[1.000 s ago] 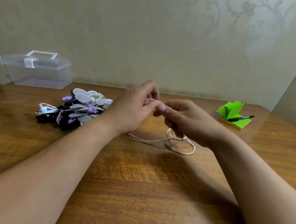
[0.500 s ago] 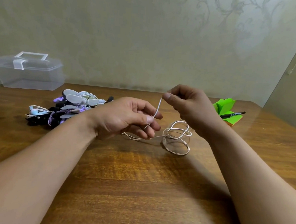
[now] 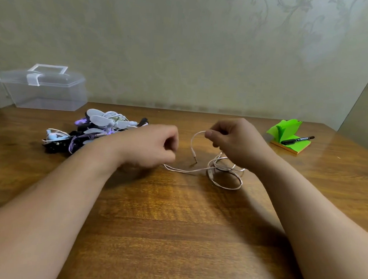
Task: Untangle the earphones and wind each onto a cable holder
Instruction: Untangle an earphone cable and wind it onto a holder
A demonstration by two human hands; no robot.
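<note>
A pale pink earphone cable (image 3: 226,176) lies in loose loops on the wooden table (image 3: 173,225). My right hand (image 3: 234,142) pinches the cable near its plug end, and the plug (image 3: 196,159) hangs down from that pinch just above the table. My left hand (image 3: 154,146) is curled over the cable's other strand, which runs out from under its fingers to the loops; what its fingers hold is hidden. A pile of earphones and cable holders (image 3: 93,131), white, purple and black, sits left of my left hand.
A clear plastic box with a handle (image 3: 44,89) stands at the back left against the wall. A green sticky-note pad (image 3: 291,137) with a black marker (image 3: 297,140) on it lies at the back right.
My hands have moved apart. The left hand has dropped to the table and let go of the plug end, which now dangles from my right hand's pinch.
</note>
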